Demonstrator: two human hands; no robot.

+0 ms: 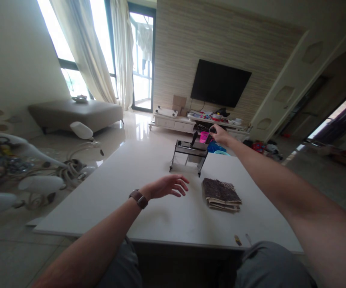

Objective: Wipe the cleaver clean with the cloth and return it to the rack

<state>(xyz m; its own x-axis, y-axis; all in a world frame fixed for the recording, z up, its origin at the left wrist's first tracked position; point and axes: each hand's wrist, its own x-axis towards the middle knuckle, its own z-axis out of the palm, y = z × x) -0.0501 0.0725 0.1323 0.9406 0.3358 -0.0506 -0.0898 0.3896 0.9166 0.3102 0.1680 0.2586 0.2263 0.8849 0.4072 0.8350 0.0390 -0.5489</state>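
You sit at a white desk point(149, 192) in a bright living room, with a dark television point(219, 83) on the far wall and a grey bench point(73, 113) by the curtained windows. Your right hand point(220, 135) reaches out to the far edge of the desk, its fingers pinched on a small dark piece at the top right corner of a black metal rack point(188, 154) that stands upright there. Your left hand point(168, 186), wearing a brown watch point(138, 199), hovers just above the desk nearer you, fingers spread and holding nothing. A folded dark cloth point(221, 194) lies just right of that hand, in front of the rack.
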